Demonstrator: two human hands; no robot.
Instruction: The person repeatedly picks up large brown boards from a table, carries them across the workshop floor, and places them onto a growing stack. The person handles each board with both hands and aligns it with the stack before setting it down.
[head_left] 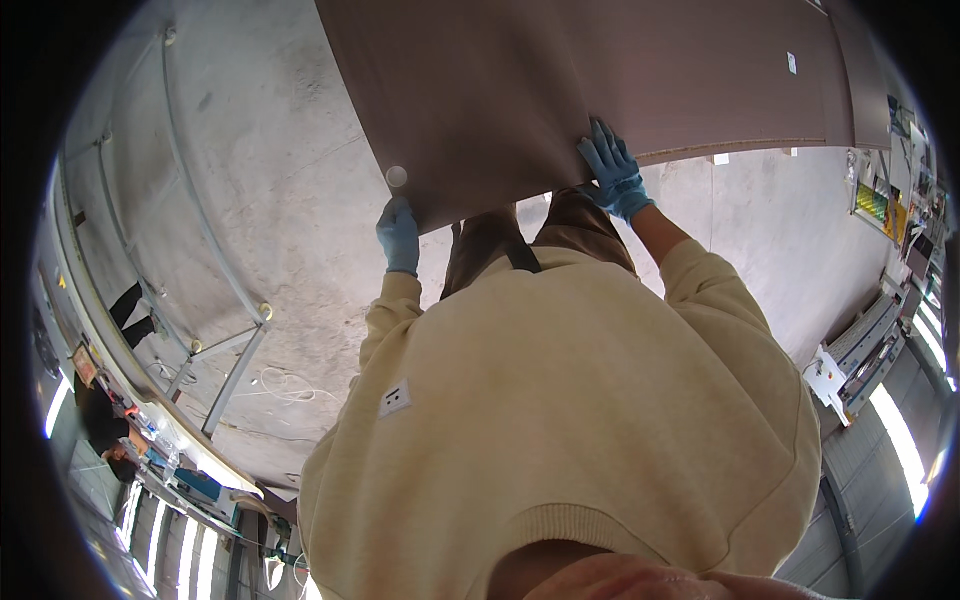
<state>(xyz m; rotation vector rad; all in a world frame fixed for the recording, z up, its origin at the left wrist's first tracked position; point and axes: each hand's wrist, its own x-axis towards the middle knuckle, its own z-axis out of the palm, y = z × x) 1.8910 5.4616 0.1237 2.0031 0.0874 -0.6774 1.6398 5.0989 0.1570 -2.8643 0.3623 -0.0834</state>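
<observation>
A large brown sheet, smooth and slightly bulged, spreads out in front of me and hangs toward my legs. My left hand, in a blue glove, is closed on the sheet's near left corner; its fingertips are partly hidden. My right hand, also gloved in blue, lies on the sheet near its front edge with the fingers stretched out. Just above my left hand, a pale round spot shows at the sheet's left edge; I cannot tell what it is.
At the left stands a grey metal frame on wheels, with a white cord on the concrete floor nearby. A person is at a long table farther left. Equipment stands along the right wall. A small white label marks the brown surface.
</observation>
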